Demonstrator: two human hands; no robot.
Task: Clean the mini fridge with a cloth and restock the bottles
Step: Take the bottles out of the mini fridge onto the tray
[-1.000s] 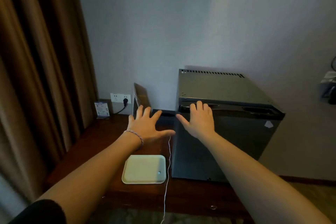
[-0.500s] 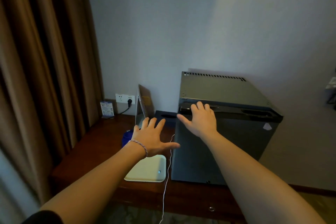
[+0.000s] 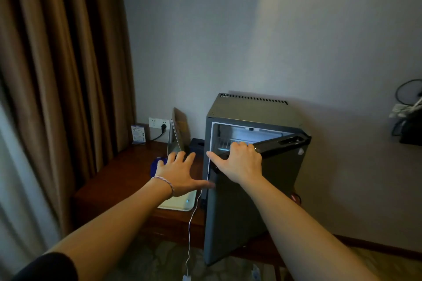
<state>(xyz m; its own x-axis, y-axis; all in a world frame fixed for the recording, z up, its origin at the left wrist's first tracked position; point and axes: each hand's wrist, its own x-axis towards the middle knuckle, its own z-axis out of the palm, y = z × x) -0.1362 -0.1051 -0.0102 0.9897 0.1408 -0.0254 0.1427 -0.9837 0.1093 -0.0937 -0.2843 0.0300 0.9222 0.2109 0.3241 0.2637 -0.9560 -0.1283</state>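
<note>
Fridge door (image 3: 262, 189) gripped by right hand (image 3: 239, 162), left hand (image 3: 180, 173) spread

gap into fridge (image 3: 249, 107) narrow; door (image 3: 239, 201) ajar blocks it.

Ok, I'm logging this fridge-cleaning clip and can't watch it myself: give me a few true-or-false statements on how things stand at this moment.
1. The mini fridge door is partly open. True.
2. The right hand grips the door's top edge. True.
3. The left hand holds a cloth. False: it is spread open and holds nothing.
4. A pale tray lies on the wooden desk left of the fridge. True.
5. The wall socket has nothing plugged in. False: a black plug sits in it.
</note>
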